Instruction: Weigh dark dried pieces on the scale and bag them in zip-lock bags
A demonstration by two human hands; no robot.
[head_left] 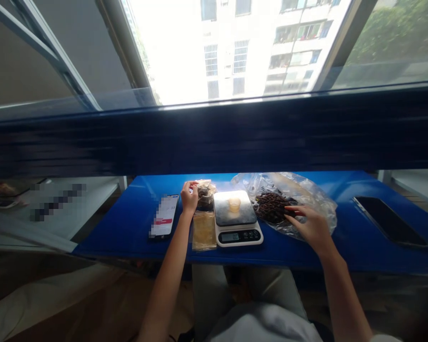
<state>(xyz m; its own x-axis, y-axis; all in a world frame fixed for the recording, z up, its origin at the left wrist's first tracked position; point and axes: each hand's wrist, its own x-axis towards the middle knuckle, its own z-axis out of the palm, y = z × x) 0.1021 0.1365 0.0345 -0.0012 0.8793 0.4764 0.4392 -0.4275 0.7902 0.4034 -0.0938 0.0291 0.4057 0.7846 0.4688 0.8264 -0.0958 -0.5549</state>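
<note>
A white kitchen scale (239, 237) stands in the middle of the blue table, with a small translucent yellowish cup (234, 205) on its plate. Left of it, my left hand (189, 198) has its fingers curled at the edge of a small clear plastic bag (206, 194) with dark pieces in it. On the other side, a heap of dark brown, knobbly dried pieces (272, 207) lies on a large clear plastic bag (317, 202). My right hand (312, 227) reaches to the heap's right side, thumb and fingers apart, fingertips touching or just beside the pieces.
A stack of flat, yellowish clear bags (204, 232) lies against the scale's left side. A lit phone (165, 216) is farther left, and a dark phone (390, 221) rests at the right. A dark blue beam (214, 137) crosses above the table's back, below a window.
</note>
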